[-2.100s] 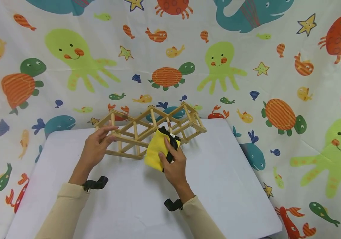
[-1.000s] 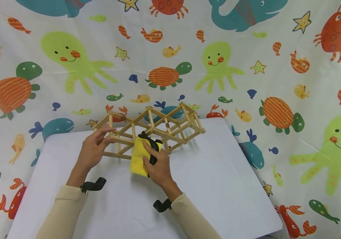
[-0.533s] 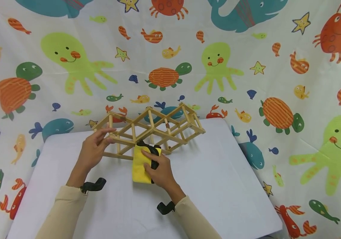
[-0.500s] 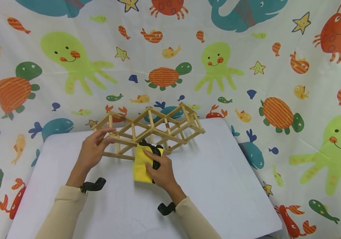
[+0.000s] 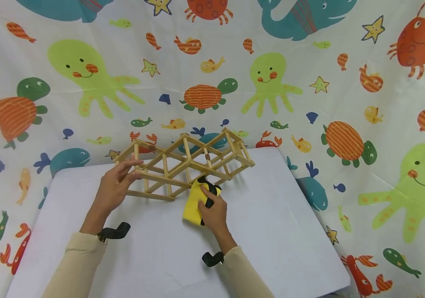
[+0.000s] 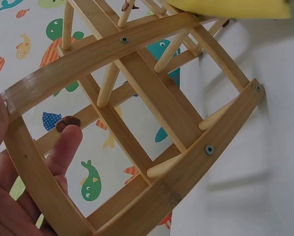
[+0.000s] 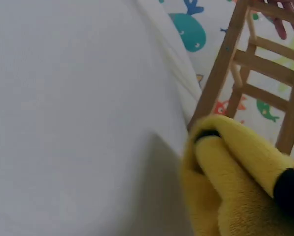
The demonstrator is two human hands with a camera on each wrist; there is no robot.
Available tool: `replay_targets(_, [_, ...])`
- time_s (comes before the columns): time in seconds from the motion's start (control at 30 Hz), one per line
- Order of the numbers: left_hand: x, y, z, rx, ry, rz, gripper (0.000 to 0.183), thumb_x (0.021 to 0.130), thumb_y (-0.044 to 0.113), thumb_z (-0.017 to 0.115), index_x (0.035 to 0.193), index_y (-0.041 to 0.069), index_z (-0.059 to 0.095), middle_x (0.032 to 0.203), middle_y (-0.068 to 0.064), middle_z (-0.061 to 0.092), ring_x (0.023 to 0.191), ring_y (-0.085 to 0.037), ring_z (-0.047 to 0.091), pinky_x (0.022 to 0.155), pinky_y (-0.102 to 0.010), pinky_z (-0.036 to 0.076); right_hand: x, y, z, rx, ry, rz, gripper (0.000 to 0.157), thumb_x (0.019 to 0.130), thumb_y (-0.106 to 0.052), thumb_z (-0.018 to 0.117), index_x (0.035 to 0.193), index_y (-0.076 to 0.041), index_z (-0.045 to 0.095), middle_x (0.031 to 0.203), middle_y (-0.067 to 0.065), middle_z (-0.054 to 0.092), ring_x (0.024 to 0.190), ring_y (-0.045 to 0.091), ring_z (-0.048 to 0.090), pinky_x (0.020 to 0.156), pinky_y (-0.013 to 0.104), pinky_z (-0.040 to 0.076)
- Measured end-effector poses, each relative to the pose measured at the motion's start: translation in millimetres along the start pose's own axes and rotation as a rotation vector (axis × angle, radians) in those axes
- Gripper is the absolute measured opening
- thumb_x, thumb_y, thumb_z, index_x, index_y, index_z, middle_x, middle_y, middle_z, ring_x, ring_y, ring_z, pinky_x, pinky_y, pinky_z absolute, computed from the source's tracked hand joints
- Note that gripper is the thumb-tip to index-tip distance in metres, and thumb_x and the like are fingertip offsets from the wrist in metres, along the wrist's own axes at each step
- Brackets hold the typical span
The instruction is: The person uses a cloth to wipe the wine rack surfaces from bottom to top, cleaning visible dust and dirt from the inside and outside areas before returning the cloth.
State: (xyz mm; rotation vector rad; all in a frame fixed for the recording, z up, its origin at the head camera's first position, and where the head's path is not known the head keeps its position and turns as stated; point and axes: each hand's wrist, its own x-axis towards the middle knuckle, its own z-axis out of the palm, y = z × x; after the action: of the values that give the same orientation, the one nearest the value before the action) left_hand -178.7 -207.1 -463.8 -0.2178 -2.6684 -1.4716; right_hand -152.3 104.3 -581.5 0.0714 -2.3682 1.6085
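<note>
A folding wooden wine rack [image 5: 189, 162], made of crossed slats and round dowels, stands at the back of the table. My left hand [image 5: 112, 186] grips its left end, thumb and fingers around an end slat; in the left wrist view a fingertip [image 6: 70, 140] shows through the frame. My right hand [image 5: 215, 209] holds a folded yellow cloth [image 5: 193, 205] with black edging against the rack's lower front, near the middle. The right wrist view has the bunched cloth [image 7: 235, 196] overlapping the end of a slat; most of the right hand is out of that view.
The white table [image 5: 279, 231] spreads out in front and to the right of the rack. Close behind hangs a curtain [image 5: 130, 99] printed with sea animals. Each wrist carries a black camera mount [image 5: 212, 259].
The right hand with the yellow cloth has gone left along the rack's front, down a little, then back to the right. The left hand keeps its grip, and the rack stays put.
</note>
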Motion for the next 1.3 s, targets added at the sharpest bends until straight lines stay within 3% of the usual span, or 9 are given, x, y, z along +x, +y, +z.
replay_targets(0.1, [1.7, -1.6, 3.3, 0.003, -0.008, 0.009, 0.046, 0.110, 0.037, 0.056, 0.152, 0.020, 0.056, 0.167, -0.014, 0.041, 0.124, -0.047, 0.070, 0.108, -0.078, 0.043, -6.7, 0.7, 3.6, -0.007, -0.027, 0.008, 0.054, 0.092, -0.010, 0.075, 0.139, -0.034, 0.070, 0.136, 0.005, 0.072, 0.114, 0.018, 0.068, 0.093, 0.030, 0.059])
replay_targets(0.3, [4.8, 1.5, -0.8, 0.003, -0.027, 0.016, 0.047, 0.109, 0.039, 0.057, 0.153, 0.022, 0.056, 0.170, -0.011, 0.038, 0.131, -0.048, 0.066, 0.109, -0.078, 0.042, -1.0, -9.4, 8.8, 0.082, 0.185, -0.098, 0.054, 0.094, -0.006, 0.075, 0.144, -0.026, 0.067, 0.145, 0.003, 0.068, 0.136, 0.024, 0.063, 0.112, 0.042, 0.054])
replay_targets(0.5, [2.5, 2.1, -16.0, 0.027, -0.086, -0.001, 0.049, 0.108, 0.042, 0.061, 0.153, 0.022, 0.058, 0.171, -0.010, 0.038, 0.139, -0.051, 0.058, 0.106, -0.075, 0.049, -0.6, -11.1, 12.8, 0.055, 0.017, -0.026, 0.051, 0.093, -0.009, 0.074, 0.138, -0.032, 0.072, 0.136, 0.004, 0.072, 0.121, 0.019, 0.068, 0.099, 0.031, 0.059])
replay_targets(0.6, [5.3, 3.8, -25.2, 0.054, -0.096, 0.015, 0.046, 0.108, 0.041, 0.063, 0.149, 0.021, 0.062, 0.166, -0.010, 0.048, 0.136, -0.045, 0.061, 0.103, -0.046, 0.061, -3.9, -11.6, 11.1, 0.091, 0.031, -0.065, 0.050, 0.092, -0.006, 0.075, 0.136, -0.029, 0.073, 0.133, 0.008, 0.073, 0.115, 0.021, 0.070, 0.092, 0.027, 0.061])
replay_targets(0.7, [10.9, 5.7, -34.0, 0.079, -0.069, 0.032, 0.043, 0.106, 0.040, 0.065, 0.144, 0.020, 0.068, 0.160, -0.007, 0.056, 0.138, -0.038, 0.059, 0.094, -0.013, 0.054, -0.9, -11.5, 9.2, 0.123, 0.136, -0.132, 0.050, 0.093, -0.005, 0.075, 0.138, -0.026, 0.072, 0.137, 0.006, 0.072, 0.124, 0.024, 0.069, 0.102, 0.030, 0.059])
replay_targets(0.8, [18.4, 6.1, -40.0, 0.120, -0.024, 0.030, 0.044, 0.103, 0.043, 0.070, 0.140, 0.019, 0.071, 0.152, -0.010, 0.064, 0.135, -0.032, 0.060, 0.086, -0.003, 0.045, 4.0, -9.8, 8.1, 0.123, 0.185, -0.155, 0.050, 0.094, -0.005, 0.075, 0.140, -0.025, 0.071, 0.140, 0.001, 0.072, 0.134, 0.023, 0.064, 0.112, 0.035, 0.054])
replay_targets(1.03, [39.4, 10.6, -45.6, 0.122, 0.040, -0.016, 0.052, 0.098, 0.047, 0.076, 0.139, 0.016, 0.071, 0.142, -0.016, 0.069, 0.119, -0.032, 0.066, 0.096, -0.034, 0.055, -3.9, -6.3, 9.7, 0.065, 0.018, -0.094, 0.052, 0.092, -0.006, 0.076, 0.138, -0.028, 0.072, 0.135, 0.007, 0.072, 0.113, 0.018, 0.070, 0.089, 0.024, 0.061])
replay_targets(1.17, [53.6, 14.2, -49.2, 0.108, -0.032, -0.032, 0.055, 0.096, 0.044, 0.079, 0.140, 0.013, 0.070, 0.158, -0.015, 0.057, 0.136, -0.047, 0.058, 0.106, -0.064, 0.052, -5.1, -7.5, 8.7, 0.120, 0.090, -0.141, 0.051, 0.093, -0.005, 0.076, 0.140, -0.026, 0.071, 0.139, 0.007, 0.070, 0.122, 0.022, 0.069, 0.098, 0.028, 0.060])
replay_targets(1.3, [66.2, 14.4, -54.4, 0.120, -0.156, -0.038, 0.057, 0.097, 0.046, 0.078, 0.140, 0.010, 0.069, 0.169, -0.014, 0.042, 0.149, -0.051, 0.044, 0.116, -0.072, 0.041, 2.5, -9.3, 7.2, 0.120, 0.139, -0.153, 0.051, 0.094, -0.006, 0.076, 0.140, -0.024, 0.071, 0.142, 0.006, 0.070, 0.131, 0.026, 0.066, 0.107, 0.038, 0.058])
